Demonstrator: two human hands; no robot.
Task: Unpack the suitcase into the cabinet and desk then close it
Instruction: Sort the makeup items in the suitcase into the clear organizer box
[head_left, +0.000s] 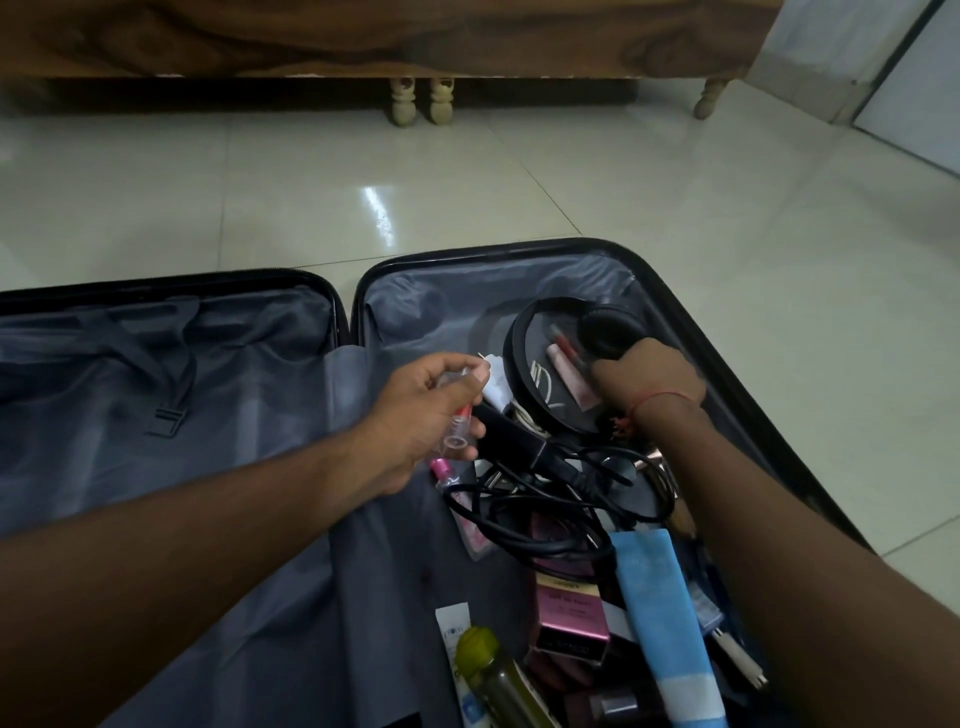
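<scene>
An open black suitcase with grey lining lies flat on the floor. Its right half holds black headphones, a tangle of black cables, a pink box, a light blue tube and a yellow-capped bottle. My left hand holds small clear bottles with pink and red parts over the middle of the case. My right hand reaches in at the headphones, its fingers curled around the ear cup and a pink tube.
The suitcase's left half shows only lining and a strap with a buckle. Glossy tiled floor spreads beyond the case. A wooden bed frame on turned legs stands at the far side.
</scene>
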